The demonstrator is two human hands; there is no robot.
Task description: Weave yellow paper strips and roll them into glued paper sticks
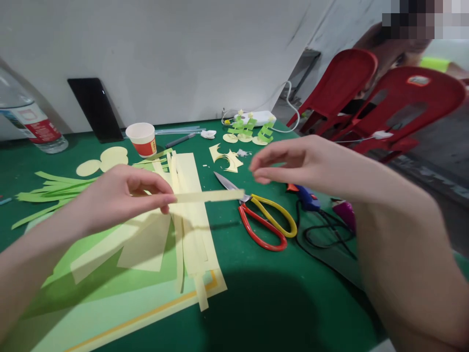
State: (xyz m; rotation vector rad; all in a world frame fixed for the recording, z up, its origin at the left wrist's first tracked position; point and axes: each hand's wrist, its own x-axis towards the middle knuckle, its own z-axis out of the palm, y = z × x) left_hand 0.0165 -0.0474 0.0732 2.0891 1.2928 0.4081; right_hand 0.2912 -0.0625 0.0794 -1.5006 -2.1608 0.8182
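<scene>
A narrow pale-yellow paper strip [210, 196] is pinched between the thumb and fingers of my left hand [139, 193], which hovers over the stacked paper sheets. The strip points right, its free end passing above the scissors [269, 220] with one red and one yellow handle. My right hand [282, 159] is held in the air beyond that end, apart from the strip. Its fingers are loosely curved, with a gap between them and the thumb, and nothing shows in them. More pale-yellow strips [179, 230] lie on the sheets, and green paper strips [54, 188] are fanned out at the left.
Behind the hands stand a paper cup [141, 139], a black phone [95, 110] and a water bottle [34, 120]. Small green paper figures [266, 131] and cut scraps [229, 159] sit farther back. A blue corded tool [309, 198] lies at right. Beyond are red chairs [337, 88] and a person.
</scene>
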